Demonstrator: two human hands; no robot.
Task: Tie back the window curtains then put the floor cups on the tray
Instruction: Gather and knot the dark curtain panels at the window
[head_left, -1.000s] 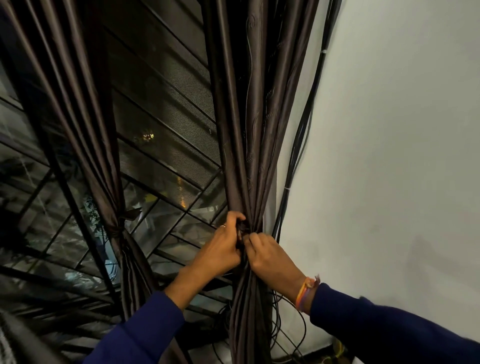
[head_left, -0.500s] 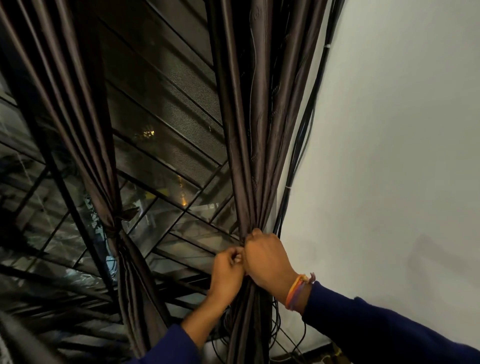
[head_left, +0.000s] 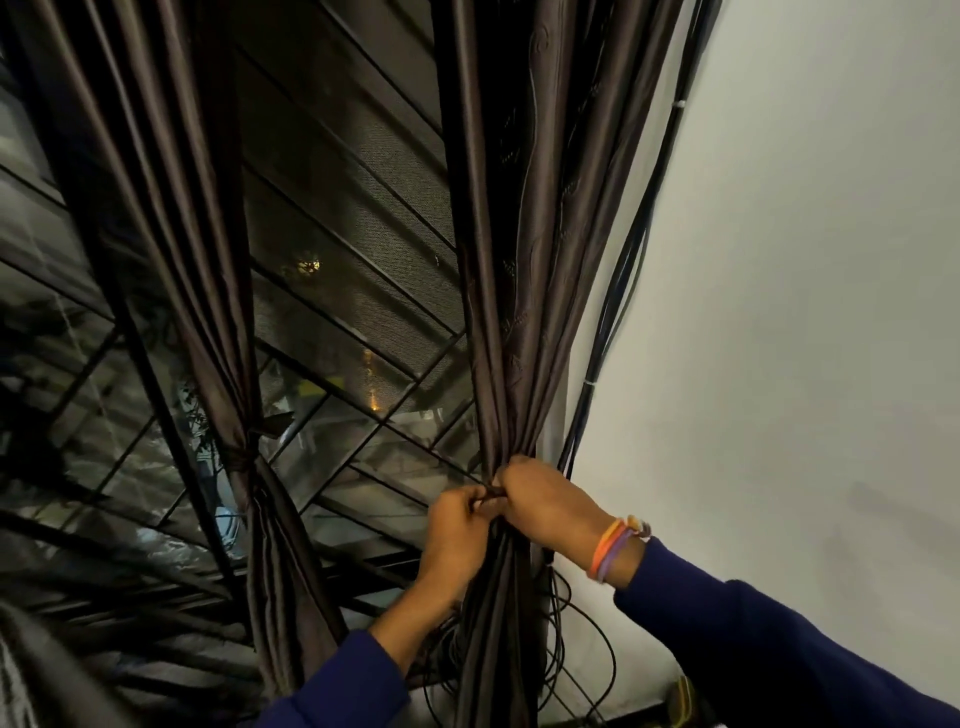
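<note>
The fingers (head_left: 470, 506) of the left hand (head_left: 457, 535) are curled tight around one end of a thin dark tie strip (head_left: 491, 496). The fingers of the right hand (head_left: 545, 506) are curled too, and they pinch the other end of the strip. The two hands sit just beside each other, almost touching, with the strip stretched between them.

The strip goes around the right curtain (head_left: 511, 260), a dark brown one that hangs down next to the white wall (head_left: 779, 260). The hands hold it at the spot where the cloth is bunched up thin. Below the hands the curtain spreads out again.

The left curtain (head_left: 171, 208) is already tied in the middle with its own dark band (head_left: 240, 460). Between the two curtains is the window (head_left: 353, 312) with black bars across it.

A bunch of black cables (head_left: 628, 260) runs down the wall just beside the right curtain and loops near the floor. The right wrist wears colored bands (head_left: 615, 545). Both arms have dark blue sleeves (head_left: 753, 654). No cups or tray show here.
</note>
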